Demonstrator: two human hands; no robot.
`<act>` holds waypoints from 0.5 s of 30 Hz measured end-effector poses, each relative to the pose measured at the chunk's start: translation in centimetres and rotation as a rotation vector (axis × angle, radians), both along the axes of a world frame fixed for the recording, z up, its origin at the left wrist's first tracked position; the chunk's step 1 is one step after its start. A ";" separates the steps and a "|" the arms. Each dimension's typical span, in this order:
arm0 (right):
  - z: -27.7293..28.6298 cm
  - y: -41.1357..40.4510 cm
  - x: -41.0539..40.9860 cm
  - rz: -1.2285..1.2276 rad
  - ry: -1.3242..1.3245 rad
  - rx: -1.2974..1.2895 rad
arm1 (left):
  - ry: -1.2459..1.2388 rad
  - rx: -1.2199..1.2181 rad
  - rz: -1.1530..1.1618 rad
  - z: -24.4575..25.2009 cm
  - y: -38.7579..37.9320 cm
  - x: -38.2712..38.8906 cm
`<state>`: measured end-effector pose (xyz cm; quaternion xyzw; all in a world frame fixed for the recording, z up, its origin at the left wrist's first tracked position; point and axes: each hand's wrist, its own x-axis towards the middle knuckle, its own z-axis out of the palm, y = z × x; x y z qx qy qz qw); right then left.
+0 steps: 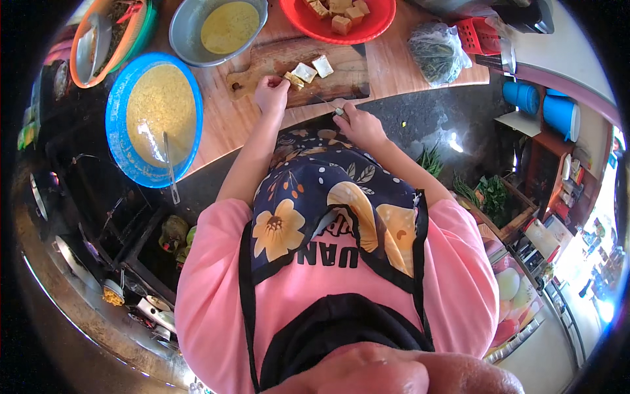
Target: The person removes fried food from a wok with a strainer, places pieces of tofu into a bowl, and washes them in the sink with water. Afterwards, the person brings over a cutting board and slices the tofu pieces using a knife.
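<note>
On the table lies a wooden cutting board (339, 83) with a handle end at the left. My left hand (273, 93) has its fingers on a yellow-brown piece of what looks like tofu (294, 80). To the right of that piece sit two white-faced pieces, a middle one (305, 72) and a right one (323, 66). My right hand (362, 125) grips the handle of a knife (340, 113) at the board's near edge, its thin blade pointing up and left toward the pieces.
Beyond the board stands a red plastic bowl (339, 37) with browned cubes. Leftward are a grey bowl (184, 29) of yellow liquid and a blue basin (112, 123) of yellowish mixture with a spoon (170, 172). A plastic bag of greens (435, 51) lies at the right.
</note>
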<state>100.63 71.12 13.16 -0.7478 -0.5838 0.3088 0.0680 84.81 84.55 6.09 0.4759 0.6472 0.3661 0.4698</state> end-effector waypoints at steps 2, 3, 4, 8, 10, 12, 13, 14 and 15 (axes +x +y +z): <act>-0.7 0.5 -0.5 -0.011 0.010 0.005 | 0.062 -0.001 -0.005 0.9 -0.3 0.1; -1.1 1.1 -1.0 -0.025 0.022 0.014 | 0.089 0.002 -0.024 1.4 -0.4 0.1; -1.5 2.1 -1.6 -0.031 0.021 0.014 | 0.118 0.006 -0.045 1.5 -0.4 0.2; -2.9 4.3 -2.6 -0.029 0.019 -0.030 | 0.110 0.086 -0.054 -0.8 -0.2 0.2; -3.7 3.3 -2.5 -0.024 0.028 -0.035 | -0.087 0.040 0.035 -3.0 0.2 0.0; -4.3 0.4 -1.0 -0.065 0.111 -0.031 | -0.226 -0.036 0.073 -2.9 -0.1 -0.2; -5.4 -0.7 0.0 -0.066 0.112 -0.030 | -0.363 -0.109 0.119 -2.5 -0.2 -0.1; -6.6 -1.9 0.9 -0.040 0.160 0.044 | -0.361 -0.108 0.123 -2.6 -0.2 -0.2; -6.0 -2.2 0.9 -0.021 0.207 0.117 | -0.332 -0.122 0.115 -3.0 -0.2 -0.6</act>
